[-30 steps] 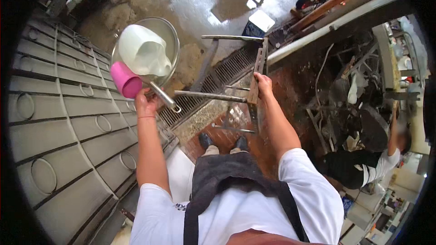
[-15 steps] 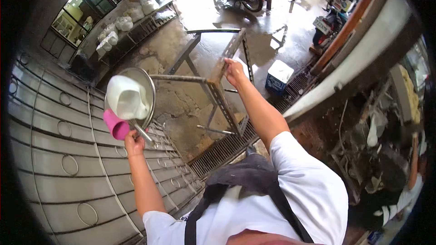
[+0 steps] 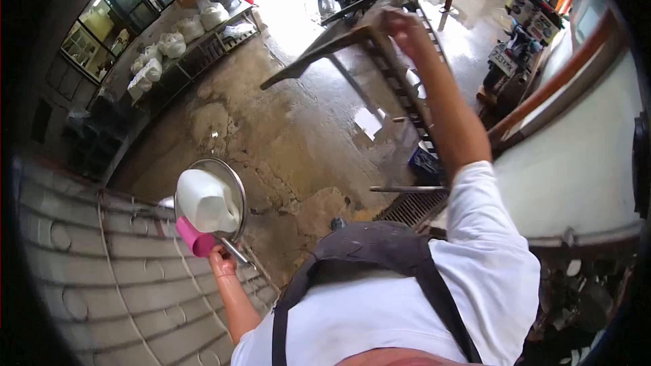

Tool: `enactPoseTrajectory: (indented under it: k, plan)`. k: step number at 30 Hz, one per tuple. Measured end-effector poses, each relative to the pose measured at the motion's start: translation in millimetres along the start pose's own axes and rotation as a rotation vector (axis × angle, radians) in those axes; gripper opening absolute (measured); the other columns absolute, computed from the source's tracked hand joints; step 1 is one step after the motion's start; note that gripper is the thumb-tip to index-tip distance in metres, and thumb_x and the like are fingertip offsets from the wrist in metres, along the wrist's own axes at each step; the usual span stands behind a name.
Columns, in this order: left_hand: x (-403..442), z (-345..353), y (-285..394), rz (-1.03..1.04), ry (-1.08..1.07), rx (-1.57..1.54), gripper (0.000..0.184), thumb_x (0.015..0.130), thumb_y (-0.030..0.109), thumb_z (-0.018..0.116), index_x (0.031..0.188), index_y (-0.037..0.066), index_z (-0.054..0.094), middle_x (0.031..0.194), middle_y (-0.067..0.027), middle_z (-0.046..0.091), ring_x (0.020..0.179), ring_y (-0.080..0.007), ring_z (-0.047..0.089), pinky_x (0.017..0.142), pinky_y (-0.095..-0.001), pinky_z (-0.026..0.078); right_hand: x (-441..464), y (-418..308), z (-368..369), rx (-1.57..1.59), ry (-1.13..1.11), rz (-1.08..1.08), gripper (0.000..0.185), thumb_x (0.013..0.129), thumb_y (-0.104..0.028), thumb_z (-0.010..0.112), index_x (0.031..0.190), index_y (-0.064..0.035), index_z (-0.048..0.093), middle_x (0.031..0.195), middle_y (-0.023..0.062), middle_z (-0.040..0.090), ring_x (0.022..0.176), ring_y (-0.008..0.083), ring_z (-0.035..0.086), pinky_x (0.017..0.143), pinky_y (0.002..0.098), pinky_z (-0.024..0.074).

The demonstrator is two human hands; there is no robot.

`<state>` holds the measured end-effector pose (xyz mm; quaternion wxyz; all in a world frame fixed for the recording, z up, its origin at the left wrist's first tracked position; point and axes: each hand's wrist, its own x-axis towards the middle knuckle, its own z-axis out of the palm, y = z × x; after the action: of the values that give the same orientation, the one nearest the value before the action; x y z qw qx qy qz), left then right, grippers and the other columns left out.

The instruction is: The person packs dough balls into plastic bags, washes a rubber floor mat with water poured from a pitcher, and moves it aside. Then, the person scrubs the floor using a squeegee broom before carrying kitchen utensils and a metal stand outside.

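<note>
My left hand point(image 3: 222, 261) is closed at the lower edge of a round metal pan point(image 3: 242, 193), beside a metal handle point(image 3: 232, 249). In the pan lies a white plastic jug point(image 3: 203, 196), and a pink plastic cup point(image 3: 194, 237) sits against its side, close to my fingers. Exactly how my fingers share the handle and the cup is hidden. Far out on the right, my right hand point(image 3: 400, 27) is closed round the top of a metal frame stand point(image 3: 325, 44), slightly blurred. The stand is tilted, with its slotted legs hanging to the right.
A metal-grille wall point(image 3: 135, 257) runs along my left. White bags point(image 3: 173, 44) line a bench at the back left. A motorcycle point(image 3: 502, 61) stands at the right, and a blue crate point(image 3: 426, 161) sits near a floor drain point(image 3: 410, 209). The concrete floor point(image 3: 271, 135) is wet.
My right hand has lifted and swung the frame stand away and to the right, tilting it. My left hand still carries the pan, now lower in view. My view has turned.
</note>
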<state>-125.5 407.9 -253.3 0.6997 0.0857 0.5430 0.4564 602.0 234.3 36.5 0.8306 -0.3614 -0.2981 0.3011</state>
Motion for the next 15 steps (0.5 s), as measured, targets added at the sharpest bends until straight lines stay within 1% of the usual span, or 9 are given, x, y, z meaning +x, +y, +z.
enactPoseTrajectory:
  k: [2,3,4,6,7,9,10,11,15]
  plan:
    - [44,45,-21,-0.001,0.032,0.053,0.005,0.073,0.005,0.053,0.070,0.002,0.055,0.074,-0.0138,0.060,0.072,-0.0328,0.061,0.077,-0.0634,0.056,49,-2,-60,-0.109,0.062,0.009,0.026,0.092,-0.013,0.054,0.108,0.0041,0.064,0.095,0.0139,0.068,0.089,0.0249,0.066,0.083,0.0340,0.0522]
    - [78,64,-32,-0.033,0.033,0.059,0.005,0.073,0.006,0.053,0.070,0.003,0.055,0.074,-0.0135,0.060,0.071,-0.0327,0.061,0.076,-0.0627,0.056,64,-10,-88,0.033,-0.031,0.074,0.025,0.093,-0.013,0.054,0.109,0.0039,0.063,0.093,0.0138,0.068,0.089,0.0246,0.066,0.082,0.0340,0.0534]
    - [120,69,-42,-0.065,0.043,0.068,0.006,0.074,0.007,0.053,0.070,0.003,0.055,0.074,-0.0132,0.060,0.070,-0.0325,0.061,0.076,-0.0621,0.056,62,-21,-72,-0.179,0.280,-0.072,0.026,0.092,-0.011,0.056,0.112,0.0047,0.060,0.093,0.0129,0.067,0.087,0.0215,0.067,0.080,0.0327,0.0544]
    - [192,96,-61,-0.078,0.083,0.127,0.007,0.074,0.008,0.052,0.070,0.004,0.055,0.073,-0.0129,0.061,0.067,-0.0319,0.061,0.073,-0.0587,0.058,97,-39,-139,-0.536,0.176,-0.117,0.028,0.092,-0.012,0.058,0.114,0.0055,0.060,0.095,0.0101,0.068,0.083,0.0168,0.066,0.075,0.0304,0.0541]
    - [197,129,-60,-0.047,0.102,0.196,0.009,0.076,0.010,0.051,0.069,0.005,0.054,0.072,-0.0133,0.060,0.066,-0.0318,0.060,0.072,-0.0568,0.058,110,-54,-143,-0.130,0.286,0.135,0.030,0.092,-0.014,0.059,0.114,0.0050,0.061,0.096,0.0092,0.068,0.082,0.0150,0.066,0.073,0.0294,0.0535]
    - [220,197,-71,-0.069,0.119,0.214,0.011,0.076,0.011,0.050,0.068,0.005,0.053,0.069,-0.0133,0.058,0.065,-0.0321,0.059,0.070,-0.0574,0.057,150,-63,-234,-0.514,0.397,0.051,0.032,0.089,-0.033,0.063,0.102,-0.0032,0.065,0.085,0.0044,0.068,0.069,0.0155,0.065,0.062,0.0284,0.0534]
    - [238,230,-78,-0.004,0.104,0.254,0.010,0.076,0.011,0.050,0.070,0.003,0.053,0.073,-0.0152,0.058,0.071,-0.0329,0.060,0.074,-0.0600,0.056,163,-65,-230,-0.476,0.508,0.078,0.031,0.088,-0.036,0.063,0.097,-0.0059,0.066,0.080,0.0043,0.069,0.064,0.0163,0.065,0.058,0.0285,0.0533]
    - [254,259,-86,-0.043,0.122,0.247,0.010,0.076,0.011,0.050,0.075,0.001,0.054,0.079,-0.0166,0.058,0.078,-0.0331,0.059,0.078,-0.0609,0.055,176,-67,-224,-0.431,0.620,0.101,0.030,0.087,-0.038,0.063,0.092,-0.0086,0.067,0.075,0.0041,0.069,0.058,0.0171,0.065,0.054,0.0287,0.0532]
    - [312,360,-105,-0.003,0.127,0.242,0.013,0.076,0.012,0.050,0.082,0.001,0.054,0.086,-0.0162,0.057,0.085,-0.0327,0.058,0.083,-0.0602,0.053,235,-71,-347,-0.619,0.601,0.087,0.026,0.090,-0.034,0.060,0.090,-0.0089,0.068,0.073,0.0045,0.068,0.056,0.0165,0.064,0.052,0.0284,0.0521]
